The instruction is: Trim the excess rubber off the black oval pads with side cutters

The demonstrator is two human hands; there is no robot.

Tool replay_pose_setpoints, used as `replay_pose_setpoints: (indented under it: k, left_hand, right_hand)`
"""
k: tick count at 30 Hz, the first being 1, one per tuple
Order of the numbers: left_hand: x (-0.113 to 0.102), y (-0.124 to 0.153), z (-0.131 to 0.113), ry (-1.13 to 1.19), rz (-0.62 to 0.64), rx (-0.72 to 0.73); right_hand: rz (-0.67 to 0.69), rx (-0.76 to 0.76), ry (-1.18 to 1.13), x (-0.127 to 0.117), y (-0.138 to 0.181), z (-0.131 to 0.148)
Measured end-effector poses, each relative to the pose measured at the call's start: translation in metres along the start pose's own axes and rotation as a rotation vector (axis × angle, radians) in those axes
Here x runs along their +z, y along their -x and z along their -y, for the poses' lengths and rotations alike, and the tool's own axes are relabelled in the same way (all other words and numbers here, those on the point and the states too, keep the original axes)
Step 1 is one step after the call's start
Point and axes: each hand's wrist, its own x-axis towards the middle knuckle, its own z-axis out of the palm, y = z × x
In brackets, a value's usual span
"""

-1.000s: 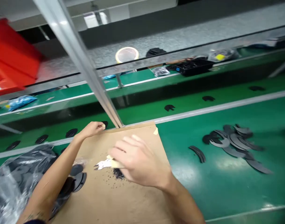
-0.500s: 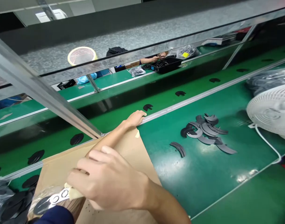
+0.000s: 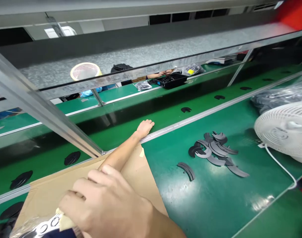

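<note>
My left hand [image 3: 145, 128] reaches out over the green belt [image 3: 123, 132], fingers curled downward at its near rail. Whatever is under those fingers is hidden. My right hand [image 3: 108, 201] is large in the foreground, its fingers closed on a cream-coloured piece of cloth or sponge [image 3: 64, 222], mostly covered by the hand. Just beside the cloth is a white strip with black rings [image 3: 48, 226], cut off by the lower edge. Black notched discs [image 3: 186, 109] lie spaced along the belt to the right of my left hand.
Brown cardboard [image 3: 133, 165] covers the bench under my arms. Grey curved pieces [image 3: 216, 148] lie heaped on the green bench, one curved piece [image 3: 186, 170] apart. A white fan [image 3: 284, 132] stands right. A metal post [image 3: 54, 112] slants at left. A co-worker's hands [image 3: 165, 72] show behind.
My left hand has moved over the spot where a black notched disc lay, and that disc no longer shows. My right hand has dropped slightly lower left in view. The camera view has tilted up.
</note>
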Motion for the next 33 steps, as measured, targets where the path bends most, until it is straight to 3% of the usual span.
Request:
replay_pose_setpoints:
  k: [4,8,11,15,18,21,23,25,30,33]
  left_hand:
    - [-0.046,0.056,0.004,0.071,-0.095,0.072]
    - [-0.097,0.149,0.010,0.190,-0.182,0.151]
    - [-0.131,0.222,0.010,0.380,-0.295,0.251]
    - [-0.163,0.294,-0.004,0.443,-0.545,0.222]
    - [-0.177,0.329,-0.020,0.467,-0.712,0.236]
    - [-0.189,0.356,-0.031,0.410,-0.742,0.221]
    - [-0.198,0.374,-0.028,0.323,-0.674,0.142]
    - [-0.205,0.396,-0.017,0.207,-0.506,-0.008]
    - [-0.194,0.462,0.015,-0.157,0.236,-0.523]
    - [-0.168,0.493,0.018,-0.208,0.457,-0.675]
  right_hand:
    - [-0.023,0.030,-0.077,0.000,-0.002,-0.004]
    - [-0.158,0.093,-0.154,-0.003,-0.004,-0.007]
    - [-0.328,0.165,-0.208,0.000,-0.008,-0.010]
    - [-0.491,0.240,-0.387,0.011,-0.021,-0.014]
    - [-0.387,0.254,-0.577,0.021,-0.031,-0.011]
    - [-0.230,0.266,-0.750,0.026,-0.036,-0.002]
    - [-0.213,0.270,-0.768,0.028,-0.038,0.002]
    - [-0.245,0.274,-0.742,0.031,-0.040,0.003]
    - [-0.296,0.294,-0.692,0.038,-0.041,0.003]
    - [-0.300,0.295,-0.661,0.037,-0.040,0.005]
